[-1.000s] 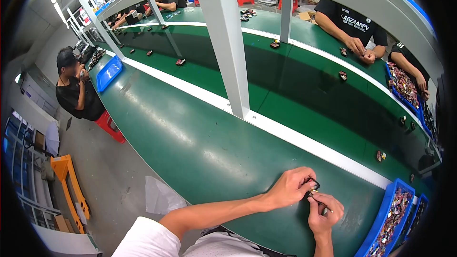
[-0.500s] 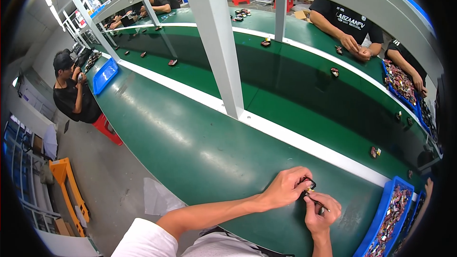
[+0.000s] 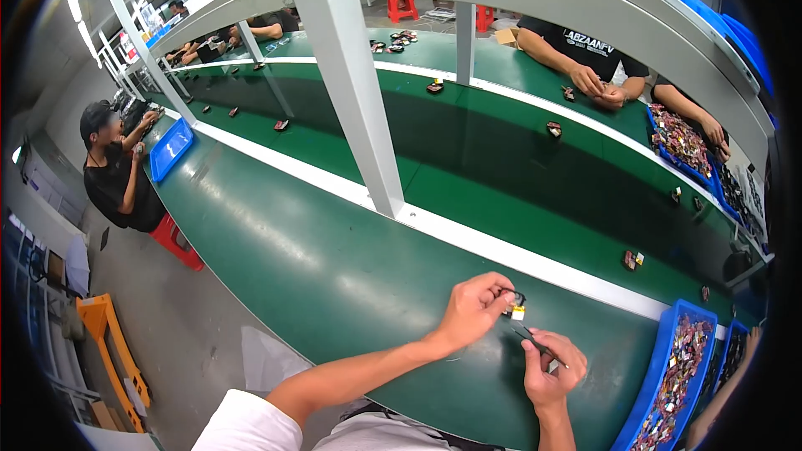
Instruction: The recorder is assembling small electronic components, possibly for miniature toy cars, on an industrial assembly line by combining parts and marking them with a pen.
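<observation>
My left hand (image 3: pixel 473 310) pinches a small dark part with a yellow and white tag (image 3: pixel 515 308) just above the green table (image 3: pixel 317 267). My right hand (image 3: pixel 551 362) sits close to its right, closed around thin dark tweezers (image 3: pixel 531 336) whose tip points up-left at the part. Both forearms come in from the lower edge.
A blue bin (image 3: pixel 668 372) full of small parts stands at my right. A white post (image 3: pixel 355 92) rises ahead from a white strip. Loose small parts (image 3: pixel 631 260) lie on the belt. Other people work across the table and one stands at far left by a red stool (image 3: pixel 177 241).
My hands stay together on the part, with the fingers shifting only slightly. The view has tilted a little.
</observation>
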Action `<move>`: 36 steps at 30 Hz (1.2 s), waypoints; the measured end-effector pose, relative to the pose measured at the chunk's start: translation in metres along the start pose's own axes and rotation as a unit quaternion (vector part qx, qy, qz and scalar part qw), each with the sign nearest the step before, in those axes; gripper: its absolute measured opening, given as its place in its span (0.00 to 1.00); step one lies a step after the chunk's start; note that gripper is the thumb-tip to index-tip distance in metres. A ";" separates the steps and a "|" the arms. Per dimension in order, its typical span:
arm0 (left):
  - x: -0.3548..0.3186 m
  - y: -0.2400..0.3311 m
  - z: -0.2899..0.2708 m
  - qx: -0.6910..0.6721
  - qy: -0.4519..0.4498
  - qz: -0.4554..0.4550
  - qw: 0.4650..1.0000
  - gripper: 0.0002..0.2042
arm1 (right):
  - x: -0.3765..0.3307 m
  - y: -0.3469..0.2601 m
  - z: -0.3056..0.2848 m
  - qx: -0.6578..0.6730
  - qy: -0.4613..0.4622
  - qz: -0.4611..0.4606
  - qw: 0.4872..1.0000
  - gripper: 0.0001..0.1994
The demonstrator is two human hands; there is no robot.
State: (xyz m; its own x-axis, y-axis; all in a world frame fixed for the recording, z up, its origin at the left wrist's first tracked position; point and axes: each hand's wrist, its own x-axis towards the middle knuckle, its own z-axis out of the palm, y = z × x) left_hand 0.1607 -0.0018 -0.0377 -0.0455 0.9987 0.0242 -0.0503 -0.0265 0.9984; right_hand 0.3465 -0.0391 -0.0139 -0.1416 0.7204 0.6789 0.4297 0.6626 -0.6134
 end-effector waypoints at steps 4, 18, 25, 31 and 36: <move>0.008 0.006 -0.006 -0.032 0.015 -0.014 0.999 0.06 | 0.004 0.001 0.003 -0.015 0.018 0.024 0.999 0.10; 0.161 0.022 -0.026 0.069 0.139 0.053 0.987 0.06 | 0.007 0.007 0.009 0.001 0.034 0.038 0.999 0.11; 0.182 0.005 -0.042 0.134 0.183 0.071 0.971 0.07 | 0.004 0.016 0.004 0.016 0.052 0.081 0.995 0.09; 0.186 -0.013 -0.050 0.189 0.213 0.151 0.947 0.06 | 0.007 0.012 0.008 0.010 0.021 0.082 0.996 0.09; 0.188 -0.021 -0.047 0.367 0.330 0.223 0.841 0.06 | 0.008 0.013 0.006 -0.001 0.027 0.080 0.996 0.09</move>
State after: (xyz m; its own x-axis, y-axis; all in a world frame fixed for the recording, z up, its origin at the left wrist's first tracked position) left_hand 0.1064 0.1844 -0.0560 -0.4527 0.6485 0.6120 0.7370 -0.1142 0.6662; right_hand 0.3455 -0.0236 -0.0191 -0.0226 0.8040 0.5943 0.4450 0.5404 -0.7141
